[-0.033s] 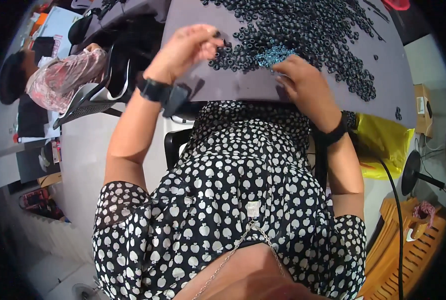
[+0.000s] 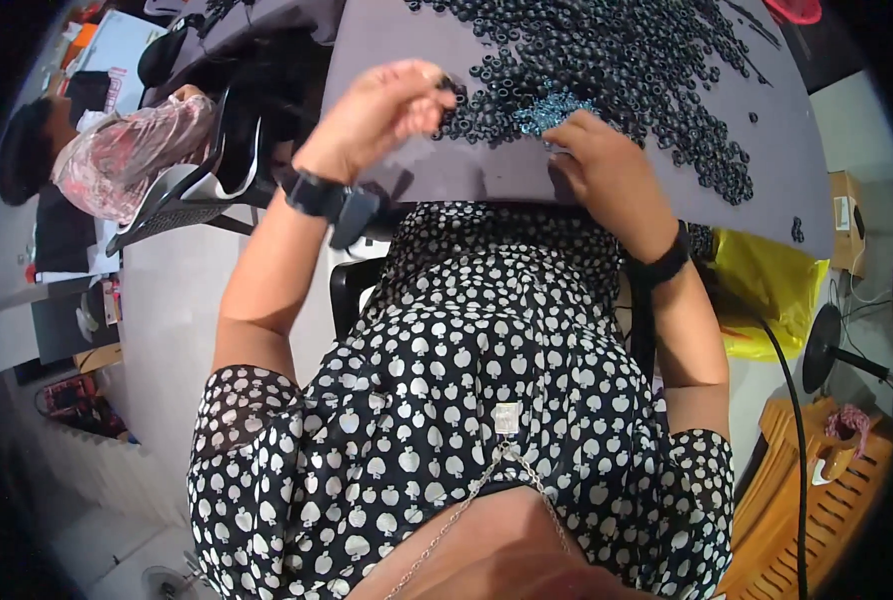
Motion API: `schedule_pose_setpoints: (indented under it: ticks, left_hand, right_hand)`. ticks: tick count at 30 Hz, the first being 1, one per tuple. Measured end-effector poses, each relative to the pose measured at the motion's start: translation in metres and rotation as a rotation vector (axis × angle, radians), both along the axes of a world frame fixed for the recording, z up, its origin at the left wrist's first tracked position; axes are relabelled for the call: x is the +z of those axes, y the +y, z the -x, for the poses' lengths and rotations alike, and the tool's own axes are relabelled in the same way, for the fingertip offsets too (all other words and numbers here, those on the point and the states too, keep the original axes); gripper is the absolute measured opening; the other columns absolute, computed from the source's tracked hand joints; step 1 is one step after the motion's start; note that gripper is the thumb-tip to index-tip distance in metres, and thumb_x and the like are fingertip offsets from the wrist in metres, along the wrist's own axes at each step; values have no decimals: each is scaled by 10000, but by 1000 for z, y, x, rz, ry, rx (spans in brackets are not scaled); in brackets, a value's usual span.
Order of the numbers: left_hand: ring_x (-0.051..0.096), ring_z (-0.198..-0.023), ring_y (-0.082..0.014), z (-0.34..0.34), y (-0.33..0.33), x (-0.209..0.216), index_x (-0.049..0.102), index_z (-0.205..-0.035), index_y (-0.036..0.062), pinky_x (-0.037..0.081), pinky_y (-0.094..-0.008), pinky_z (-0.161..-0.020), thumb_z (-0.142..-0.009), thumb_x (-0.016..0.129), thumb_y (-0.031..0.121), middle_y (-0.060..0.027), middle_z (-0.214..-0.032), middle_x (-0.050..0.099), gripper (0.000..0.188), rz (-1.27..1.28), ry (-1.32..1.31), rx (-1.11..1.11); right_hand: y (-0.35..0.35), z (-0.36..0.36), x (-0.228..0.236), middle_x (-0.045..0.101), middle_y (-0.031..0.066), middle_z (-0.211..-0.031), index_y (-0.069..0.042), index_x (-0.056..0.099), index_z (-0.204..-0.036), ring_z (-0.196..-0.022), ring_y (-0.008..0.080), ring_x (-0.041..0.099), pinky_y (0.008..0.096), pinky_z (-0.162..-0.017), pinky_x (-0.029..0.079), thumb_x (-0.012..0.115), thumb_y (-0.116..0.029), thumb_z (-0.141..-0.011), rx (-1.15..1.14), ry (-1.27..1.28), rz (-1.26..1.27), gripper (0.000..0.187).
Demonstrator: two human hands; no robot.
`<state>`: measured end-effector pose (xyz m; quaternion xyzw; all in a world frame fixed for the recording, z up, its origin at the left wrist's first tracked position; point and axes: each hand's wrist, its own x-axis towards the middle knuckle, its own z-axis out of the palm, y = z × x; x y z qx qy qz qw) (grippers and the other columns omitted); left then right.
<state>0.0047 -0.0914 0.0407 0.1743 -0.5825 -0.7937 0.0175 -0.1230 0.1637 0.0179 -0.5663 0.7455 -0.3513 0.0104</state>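
Note:
A wide spread of small black ring-shaped parts [image 2: 617, 60] covers much of the grey table [image 2: 397, 30]. On the near side of that spread lies a small heap of shiny light-blue pieces [image 2: 547, 112]. My left hand [image 2: 392, 110] is raised at the spread's left edge, thumb and fingers pinched on a black ring-shaped part [image 2: 449, 84]. Just in front of the blue heap, my right hand [image 2: 602, 165] is closed in a pinch. A tiny shiny bit shows at its fingertips, too small to name.
A yellow plastic bag [image 2: 767, 290] hangs or stands beyond the table's right edge, near a black cable [image 2: 792, 400] and a wooden slatted piece of furniture [image 2: 817, 500]. To the left, another person [image 2: 137, 160] sits on a black chair [image 2: 232, 150].
My left hand has moved slightly right and nearer to me, still pinching the black ring-shaped part. My right hand stays almost in place.

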Motion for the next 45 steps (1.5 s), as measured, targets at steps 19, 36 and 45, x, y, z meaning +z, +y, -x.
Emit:
schedule_pose_setpoints:
  ticks: [19,36,45]
  left_hand:
    - [596,-709,-103,-29,48,-38,587,-1163,-24,527,-246,-682,-938,556,109,-73,-918,637,264,-388,31,-132]
    - [629,-794,-123,-22,65,-32,576,-1204,-6,538,-243,-759,-895,544,-27,-69,-994,652,311,-288,29,-122]
    - [619,-826,-85,-16,71,-20,559,-1181,20,538,-232,-764,-839,591,-56,-19,-951,630,352,-11,42,-141]
  right_hand:
    - [-4,3,-13,559,160,-823,-22,553,-847,-783,359,570,417,-683,456,594,-24,-777,-16,-1,-152,81]
    - [-6,-24,0,600,24,-839,16,630,-878,-676,62,580,187,-605,456,609,17,-823,28,-736,226,59]
    - [-7,-28,-8,567,16,-826,19,634,-863,-683,65,579,196,-607,459,602,24,-823,132,-741,140,51]
